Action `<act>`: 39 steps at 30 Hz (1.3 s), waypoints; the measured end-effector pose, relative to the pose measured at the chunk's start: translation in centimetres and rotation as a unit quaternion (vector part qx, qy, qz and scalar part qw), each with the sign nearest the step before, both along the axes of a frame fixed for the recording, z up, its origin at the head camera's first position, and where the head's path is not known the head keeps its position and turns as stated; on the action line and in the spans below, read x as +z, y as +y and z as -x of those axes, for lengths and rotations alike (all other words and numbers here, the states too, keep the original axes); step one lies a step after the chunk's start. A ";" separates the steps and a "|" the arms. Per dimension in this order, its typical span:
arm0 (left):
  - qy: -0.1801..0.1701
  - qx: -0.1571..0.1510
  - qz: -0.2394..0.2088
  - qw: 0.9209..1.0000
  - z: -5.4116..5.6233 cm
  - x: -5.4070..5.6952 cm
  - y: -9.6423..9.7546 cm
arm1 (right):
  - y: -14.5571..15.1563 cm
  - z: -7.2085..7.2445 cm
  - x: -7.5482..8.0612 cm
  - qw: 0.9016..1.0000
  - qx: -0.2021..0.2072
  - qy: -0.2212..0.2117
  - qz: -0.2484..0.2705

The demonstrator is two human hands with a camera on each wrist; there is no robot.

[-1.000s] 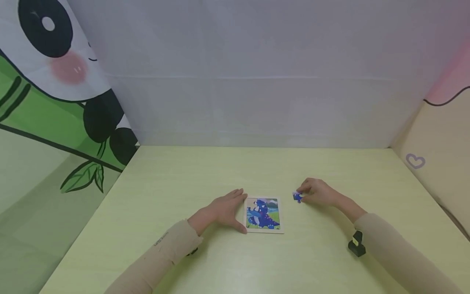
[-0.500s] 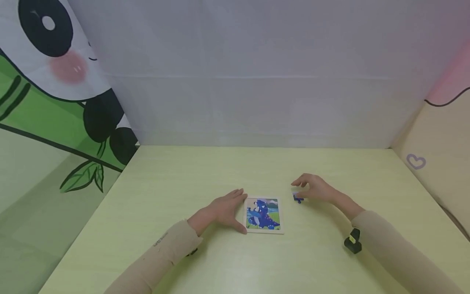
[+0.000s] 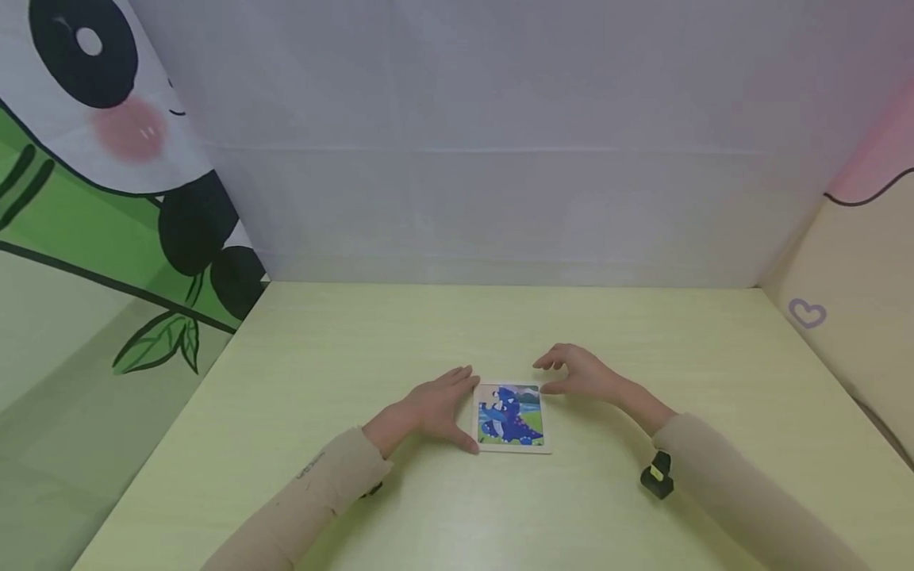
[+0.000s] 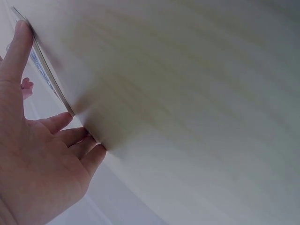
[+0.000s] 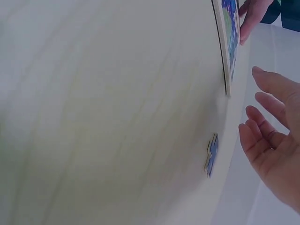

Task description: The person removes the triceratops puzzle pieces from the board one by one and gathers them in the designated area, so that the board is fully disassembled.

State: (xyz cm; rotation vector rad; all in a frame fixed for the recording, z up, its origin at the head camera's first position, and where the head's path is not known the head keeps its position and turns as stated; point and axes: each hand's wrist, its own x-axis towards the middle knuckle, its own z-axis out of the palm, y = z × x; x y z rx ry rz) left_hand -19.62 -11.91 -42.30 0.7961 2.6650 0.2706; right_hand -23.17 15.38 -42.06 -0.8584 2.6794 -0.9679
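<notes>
A square jigsaw puzzle (image 3: 511,415) with a pale frame and a blue dinosaur picture lies flat on the table. My left hand (image 3: 435,406) is spread along its left edge, thumb at the near corner and fingers by the far corner; the left wrist view shows the thumb (image 4: 21,44) against the frame's edge. Over the puzzle's far right corner hovers my right hand (image 3: 580,374), fingers loosely bent and nothing between them. Below that hand, in the right wrist view, a loose blue puzzle piece (image 5: 212,154) lies on the table; the right hand hides it in the head view.
The pale yellow table (image 3: 385,325) ends at a grey cloth backdrop (image 3: 457,214). A printed panda panel (image 3: 128,182) stands on the left and a cream panel with a heart (image 3: 807,313) on the right. Black wrist cameras (image 3: 657,476) sit under the sleeves.
My right hand has let go of the blue puzzle piece, leaving it on the table, and has moved left to the puzzle's far right corner. The left hand has stayed put.
</notes>
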 end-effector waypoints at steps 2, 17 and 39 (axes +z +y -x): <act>-0.001 0.001 0.000 1.000 0.0 0.0 0.0 | -0.7 -0.1 -0.1 1.000 -0.002 -0.005 -0.002; -0.003 0.005 -0.012 1.000 -0.1 0.0 0.0 | -3.8 -0.6 -0.8 0.999 0.017 -0.015 -0.025; -0.004 0.008 -0.005 1.000 -0.1 0.1 0.0 | -4.6 -0.2 -0.3 0.998 0.030 -0.034 -0.052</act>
